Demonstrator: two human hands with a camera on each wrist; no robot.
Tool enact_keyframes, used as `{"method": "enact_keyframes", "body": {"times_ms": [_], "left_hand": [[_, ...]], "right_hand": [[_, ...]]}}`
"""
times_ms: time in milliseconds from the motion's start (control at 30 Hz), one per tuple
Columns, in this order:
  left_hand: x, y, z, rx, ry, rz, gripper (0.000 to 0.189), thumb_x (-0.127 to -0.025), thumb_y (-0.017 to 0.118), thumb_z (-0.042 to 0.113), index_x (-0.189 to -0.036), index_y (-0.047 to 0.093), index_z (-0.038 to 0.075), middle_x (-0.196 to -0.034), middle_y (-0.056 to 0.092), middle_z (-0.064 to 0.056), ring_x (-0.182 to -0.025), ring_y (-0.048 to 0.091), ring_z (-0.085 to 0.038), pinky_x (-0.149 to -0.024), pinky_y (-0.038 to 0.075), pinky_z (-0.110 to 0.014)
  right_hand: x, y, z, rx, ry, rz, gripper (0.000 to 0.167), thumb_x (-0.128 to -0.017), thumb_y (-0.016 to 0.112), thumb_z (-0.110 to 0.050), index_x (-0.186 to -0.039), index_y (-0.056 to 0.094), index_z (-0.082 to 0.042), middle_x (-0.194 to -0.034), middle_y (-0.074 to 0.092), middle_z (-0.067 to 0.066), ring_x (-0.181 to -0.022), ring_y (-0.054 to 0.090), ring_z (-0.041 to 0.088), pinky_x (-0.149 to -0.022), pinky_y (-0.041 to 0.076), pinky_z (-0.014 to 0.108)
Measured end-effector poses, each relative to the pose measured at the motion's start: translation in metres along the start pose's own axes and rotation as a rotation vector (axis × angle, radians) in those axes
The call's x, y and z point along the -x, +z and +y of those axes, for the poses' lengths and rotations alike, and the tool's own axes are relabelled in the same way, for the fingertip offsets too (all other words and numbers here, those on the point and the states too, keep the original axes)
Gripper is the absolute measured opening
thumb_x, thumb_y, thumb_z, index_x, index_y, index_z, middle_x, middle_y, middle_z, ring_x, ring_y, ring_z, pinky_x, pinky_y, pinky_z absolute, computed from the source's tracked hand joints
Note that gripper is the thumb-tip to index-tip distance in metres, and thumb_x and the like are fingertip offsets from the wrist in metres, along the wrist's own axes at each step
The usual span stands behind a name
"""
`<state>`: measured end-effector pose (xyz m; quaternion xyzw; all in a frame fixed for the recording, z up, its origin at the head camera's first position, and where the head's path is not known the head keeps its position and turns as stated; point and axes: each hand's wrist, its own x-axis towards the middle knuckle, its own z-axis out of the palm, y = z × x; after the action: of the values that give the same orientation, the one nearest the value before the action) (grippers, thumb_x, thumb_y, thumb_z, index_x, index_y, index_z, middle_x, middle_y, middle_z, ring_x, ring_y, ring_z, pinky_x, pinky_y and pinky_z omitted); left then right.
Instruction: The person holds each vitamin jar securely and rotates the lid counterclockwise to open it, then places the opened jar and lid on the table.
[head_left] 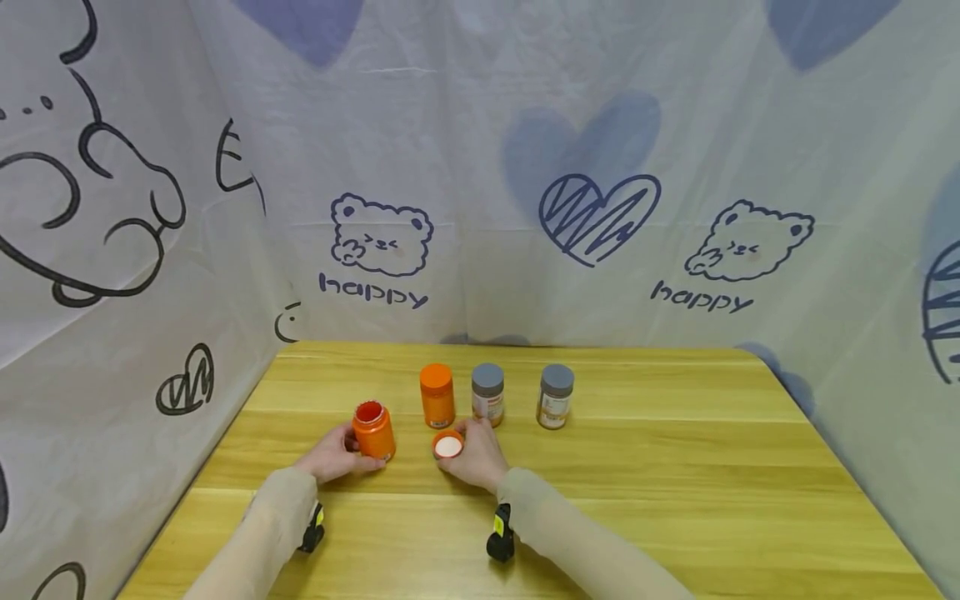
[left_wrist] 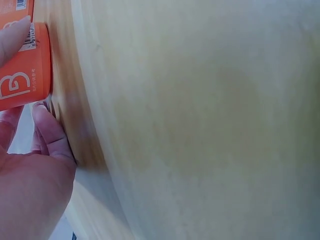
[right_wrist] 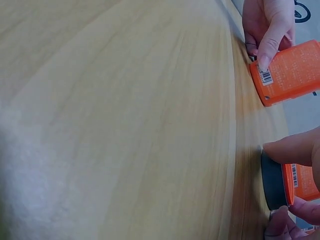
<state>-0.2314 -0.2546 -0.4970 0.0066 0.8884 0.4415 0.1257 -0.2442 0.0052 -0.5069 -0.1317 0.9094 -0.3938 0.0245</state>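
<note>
My left hand point(head_left: 337, 457) holds an uncapped orange jar point(head_left: 375, 438) low on its body, thumb in front and fingers behind. The jar's mouth faces up and shows a red inside. With the right hand point(head_left: 480, 458) I grip a round lid point(head_left: 448, 447) by its edge. Its white inner face and orange rim point upward; in the right wrist view its outer side point(right_wrist: 273, 182) is dark grey. The lid is at the tabletop, just right of the jar. Lettering and a barcode show on the jar point(left_wrist: 20, 85) in the left wrist view.
Behind the hands stand a capped orange jar point(head_left: 437, 400) and two jars with grey lids, one point(head_left: 488, 385) partly behind my right hand and another point(head_left: 555, 398) farther right. They share a wooden table point(head_left: 675, 467) with a printed cloth point(head_left: 480, 150) hanging behind it.
</note>
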Motion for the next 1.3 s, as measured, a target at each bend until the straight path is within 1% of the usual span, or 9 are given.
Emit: {"method": "enact_keyframes", "body": {"times_ms": [367,600,733,800,933,1033,1167,1233,1300], "left_hand": [[-0.002,-0.001,0.000,-0.016,0.024,-0.016,0.058,-0.080,0.083,0.016,-0.126,0.056,-0.006,-0.107,0.063,-0.014,-0.095,0.054,-0.023,-0.082,0.042,-0.031],[0.000,-0.001,0.000,0.006,0.024,-0.019,0.059,-0.079,0.083,0.013,-0.127,0.055,-0.007,-0.110,0.063,-0.016,-0.097,0.056,-0.024,-0.083,0.043,-0.032],[0.003,-0.002,0.000,0.030,0.035,-0.028,0.064,-0.078,0.084,0.016,-0.130,0.053,-0.004,-0.111,0.062,-0.013,-0.098,0.055,-0.023,-0.084,0.043,-0.031],[0.004,-0.003,0.001,0.055,0.038,-0.028,0.070,-0.078,0.084,0.020,-0.135,0.050,-0.002,-0.112,0.060,-0.013,-0.099,0.053,-0.022,-0.085,0.042,-0.031],[0.008,-0.006,0.001,0.099,0.022,-0.022,0.085,-0.079,0.084,0.030,-0.144,0.039,-0.001,-0.118,0.056,-0.015,-0.101,0.050,-0.024,-0.085,0.041,-0.031],[0.012,-0.008,0.001,0.106,0.006,-0.013,0.090,-0.084,0.080,0.036,-0.150,0.030,0.000,-0.130,0.053,-0.019,-0.108,0.051,-0.027,-0.087,0.043,-0.033],[0.016,-0.009,0.003,0.142,0.032,0.060,0.088,-0.091,0.073,0.035,-0.156,0.022,0.005,-0.145,0.042,-0.022,-0.127,0.049,-0.038,-0.103,0.045,-0.047],[0.016,-0.009,0.006,0.187,0.074,0.124,0.086,-0.093,0.070,0.033,-0.158,0.020,0.008,-0.149,0.038,-0.023,-0.136,0.042,-0.041,-0.112,0.038,-0.056],[0.017,-0.010,0.012,0.210,0.123,0.198,0.080,-0.096,0.067,0.033,-0.158,0.021,0.010,-0.152,0.036,-0.023,-0.142,0.036,-0.042,-0.117,0.031,-0.059]], "right_hand": [[0.000,-0.002,-0.002,-0.014,0.007,-0.006,0.051,-0.074,0.087,-0.018,-0.111,0.061,0.006,-0.106,0.061,0.017,-0.104,0.053,0.028,-0.095,0.048,0.045],[0.001,-0.001,0.000,-0.034,0.012,-0.003,0.053,-0.073,0.087,-0.017,-0.112,0.060,0.006,-0.108,0.060,0.017,-0.104,0.052,0.028,-0.095,0.048,0.044],[0.003,-0.001,0.003,-0.085,0.031,0.006,0.058,-0.075,0.087,-0.020,-0.119,0.058,0.004,-0.116,0.057,0.017,-0.106,0.054,0.028,-0.096,0.049,0.046],[0.004,-0.001,0.004,-0.115,0.041,0.006,0.058,-0.076,0.087,-0.023,-0.121,0.058,0.002,-0.117,0.055,0.016,-0.104,0.054,0.027,-0.093,0.049,0.045],[0.006,-0.004,0.007,-0.213,0.059,0.022,0.051,-0.083,0.081,-0.028,-0.120,0.059,0.000,-0.108,0.053,0.015,-0.093,0.050,0.022,-0.080,0.045,0.036],[0.008,-0.007,0.011,-0.311,0.083,0.054,0.041,-0.090,0.073,-0.025,-0.119,0.059,0.000,-0.102,0.052,0.013,-0.086,0.047,0.018,-0.075,0.040,0.030],[0.008,-0.016,0.015,-0.408,0.078,0.123,0.029,-0.092,0.066,-0.016,-0.115,0.061,0.002,-0.096,0.057,0.011,-0.082,0.048,0.014,-0.074,0.042,0.025],[0.007,-0.023,0.015,-0.454,0.061,0.157,0.027,-0.092,0.064,-0.012,-0.113,0.061,0.004,-0.093,0.057,0.009,-0.079,0.048,0.013,-0.072,0.041,0.022],[0.006,-0.029,0.015,-0.492,0.045,0.180,0.025,-0.091,0.063,-0.008,-0.111,0.060,0.005,-0.089,0.056,0.008,-0.076,0.048,0.011,-0.069,0.041,0.020]]}}
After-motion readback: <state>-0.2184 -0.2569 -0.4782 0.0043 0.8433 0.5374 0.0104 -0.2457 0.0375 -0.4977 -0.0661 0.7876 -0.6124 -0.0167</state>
